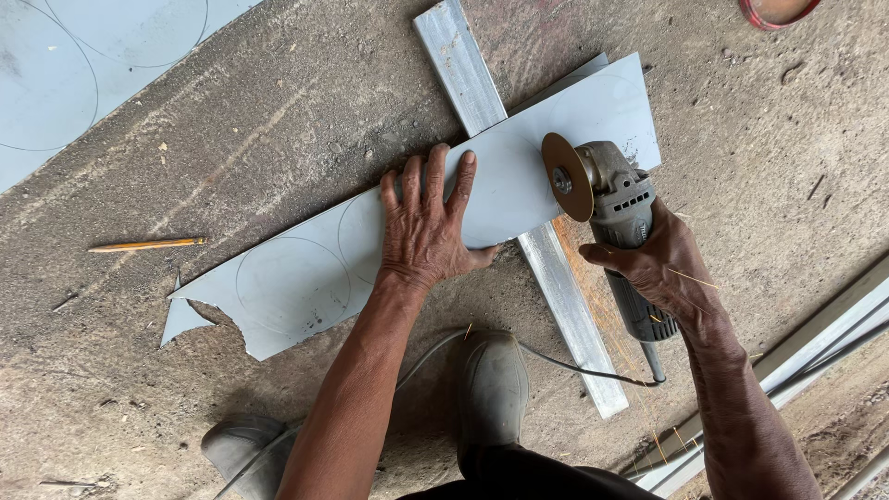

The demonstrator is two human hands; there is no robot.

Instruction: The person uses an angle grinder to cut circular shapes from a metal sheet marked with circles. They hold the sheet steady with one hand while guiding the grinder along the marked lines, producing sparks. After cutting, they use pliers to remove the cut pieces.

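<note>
Cutting a grey metal sheet [519, 176] on concrete.
I see my right hand [662, 268] clenched around the angle grinder [616, 213], palm side hidden; my left hand [426, 227], fingers spread, lies flat on the sheet, which bears scribed circles and crosses a metal bar [556, 278] between both hands.

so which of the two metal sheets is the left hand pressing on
The long grey sheet lying across the metal bar; the left hand lies flat on it. The other sheet lies untouched at top left.

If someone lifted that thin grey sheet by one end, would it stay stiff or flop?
The grey sheet looks thin, so it would probably sag and wobble. Its torn edge looks sharp. The left hand presses it flat, suggesting it slides or chatters easily.
</note>
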